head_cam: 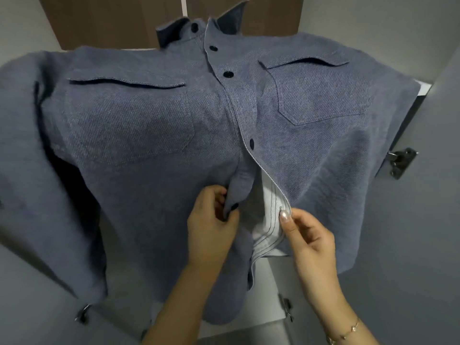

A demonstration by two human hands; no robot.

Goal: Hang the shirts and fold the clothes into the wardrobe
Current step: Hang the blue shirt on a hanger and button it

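Note:
A blue-grey button-up shirt [139, 125] with two chest pockets hangs in front of me inside the wardrobe and fills most of the view. Its upper dark buttons are fastened; the placket gapes open lower down, showing a pale lining. My left hand [211, 220] pinches the button-side placket edge at a dark button [234, 206]. My right hand [308, 235] pinches the other placket edge between thumb and forefinger, just right of the gap. The hanger is hidden by the collar.
Grey wardrobe doors [423, 220] stand open on both sides, with metal hinges [402, 161] on the right and low on the left. Brown panels [112, 18] show above the collar. A white surface [266, 295] lies below the shirt hem.

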